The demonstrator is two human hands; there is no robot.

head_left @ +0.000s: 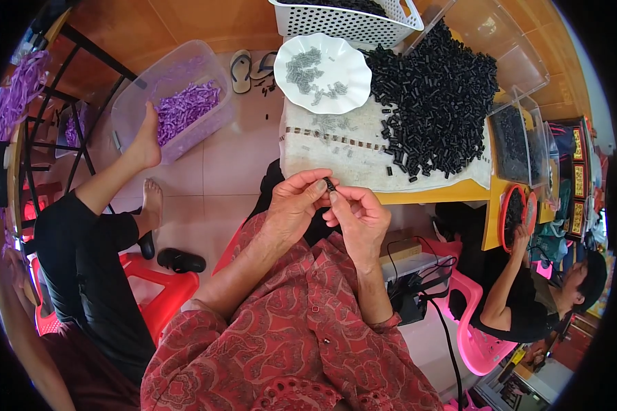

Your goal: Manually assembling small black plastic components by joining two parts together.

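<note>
Just off the table's near edge, my left hand and my right hand meet fingertip to fingertip. Both are closed in a pinch on one small black plastic piece, whose details are too small to make out. A large pile of similar black plastic pieces covers the right of the table. Beyond my hands, a white scalloped plate bears small clear pieces. More clear pieces lie on the pale cloth before the plate.
A white perforated basket stands behind the plate. Right of the pile is a clear box. A co-worker at right handles a red round tray. Left, another person's bare foot rests by a tub of purple pieces.
</note>
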